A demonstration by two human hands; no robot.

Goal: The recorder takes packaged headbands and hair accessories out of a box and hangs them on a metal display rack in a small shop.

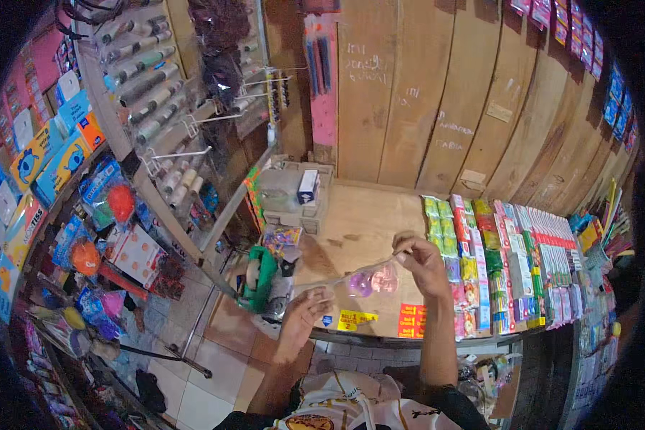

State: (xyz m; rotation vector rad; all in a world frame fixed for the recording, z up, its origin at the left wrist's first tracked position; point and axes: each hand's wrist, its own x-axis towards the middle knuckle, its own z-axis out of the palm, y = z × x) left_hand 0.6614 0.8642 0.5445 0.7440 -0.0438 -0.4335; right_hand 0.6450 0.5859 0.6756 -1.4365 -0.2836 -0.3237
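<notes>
My right hand (423,263) pinches one end of a clear plastic bag (341,277). The other end runs to the fingers of my left hand (307,310), so the plastic stretches between both hands above a wooden counter (349,215). Behind or inside the film show a purple round item (360,284) and a pink round item (385,279); their exact kind is unclear. Below my hands, yellow and red promotional stickers (357,320) line the counter's front edge. A green tape dispenser (259,277) stands left of my left hand.
Rows of packaged toothbrushes (556,252) and small sachets (439,223) cover the counter's right side. At its back left, a grey container (285,188) carries a small box (308,186). A metal-framed display rack (166,199) and tissue packs (59,161) stand left. A plank wall (392,97) rises behind.
</notes>
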